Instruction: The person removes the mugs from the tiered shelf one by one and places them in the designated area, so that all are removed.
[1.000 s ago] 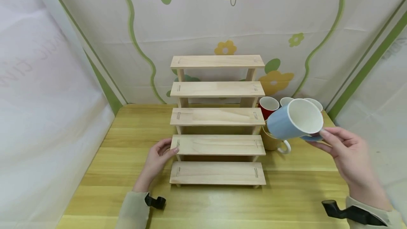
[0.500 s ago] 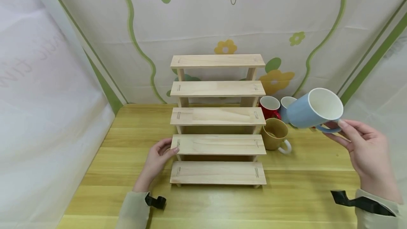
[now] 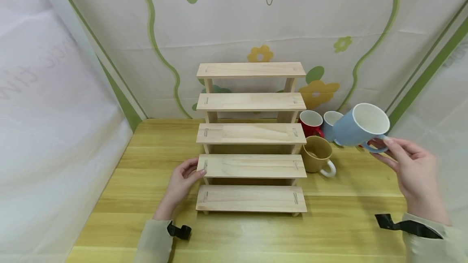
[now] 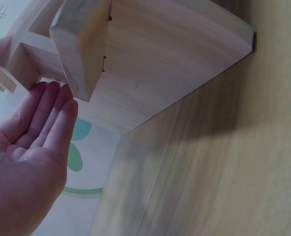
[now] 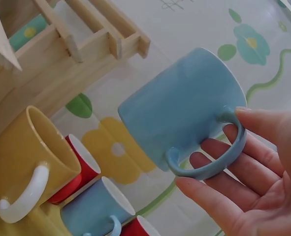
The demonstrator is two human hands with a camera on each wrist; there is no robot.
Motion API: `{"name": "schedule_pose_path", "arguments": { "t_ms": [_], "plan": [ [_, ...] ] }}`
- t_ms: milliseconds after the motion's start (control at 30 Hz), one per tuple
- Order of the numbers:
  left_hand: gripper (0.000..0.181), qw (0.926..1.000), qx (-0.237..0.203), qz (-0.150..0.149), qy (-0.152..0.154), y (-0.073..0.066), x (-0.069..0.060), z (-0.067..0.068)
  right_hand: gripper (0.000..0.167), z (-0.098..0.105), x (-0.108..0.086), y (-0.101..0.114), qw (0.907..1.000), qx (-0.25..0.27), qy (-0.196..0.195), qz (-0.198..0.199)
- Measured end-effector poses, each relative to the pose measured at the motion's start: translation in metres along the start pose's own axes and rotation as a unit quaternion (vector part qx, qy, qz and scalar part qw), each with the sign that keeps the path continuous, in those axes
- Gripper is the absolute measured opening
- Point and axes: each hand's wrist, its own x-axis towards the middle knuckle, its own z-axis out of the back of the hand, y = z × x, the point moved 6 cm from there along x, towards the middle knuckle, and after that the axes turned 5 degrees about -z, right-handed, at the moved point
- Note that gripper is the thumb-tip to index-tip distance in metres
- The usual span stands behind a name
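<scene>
A light-blue mug (image 3: 352, 127) with a white inside hangs tilted above the table's right side. My right hand (image 3: 414, 169) holds it by the handle, with thumb and fingers around the loop in the right wrist view. Left of it stands a five-step wooden shelf stand (image 3: 252, 165). My left hand (image 3: 184, 180) grips the left end of its second step from the front, thumb on top and fingers at the underside. In the left wrist view those fingers (image 4: 51, 115) reach against the wood.
Right of the stand are a mustard mug (image 3: 314, 157) with a white handle, a red mug (image 3: 310, 121) and another light-blue mug (image 3: 330, 123). A second red mug (image 5: 139, 227) shows partly in the right wrist view. Printed cloth (image 3: 234, 23) borders the wooden table (image 3: 237, 238).
My right hand has carried the light-blue mug right and slightly up, then a little back left. More of the mustard and rear blue mugs shows. My left hand stays on the stand.
</scene>
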Motion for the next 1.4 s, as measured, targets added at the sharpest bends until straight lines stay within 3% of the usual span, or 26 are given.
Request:
{"name": "schedule_pose_path", "arguments": {
  "t_ms": [267, 1067, 1400],
  "plan": [
    [0.048, 1.0000, 0.000, -0.002, 0.001, 0.000, 0.001, 0.000, 0.013, 0.016, -0.001, -0.020, 0.9970, 0.017, -0.061, -0.044],
    [0.049, 1.0000, 0.000, 0.003, 0.000, 0.001, 0.000, 0.000, 0.010, 0.048, -0.006, -0.085, 0.9851, -0.036, -0.107, -0.129],
    [0.050, 1.0000, 0.003, 0.004, 0.000, 0.000, 0.000, 0.000, 0.012, 0.056, -0.014, -0.108, 0.9710, -0.079, -0.137, -0.179]
  ]
}}
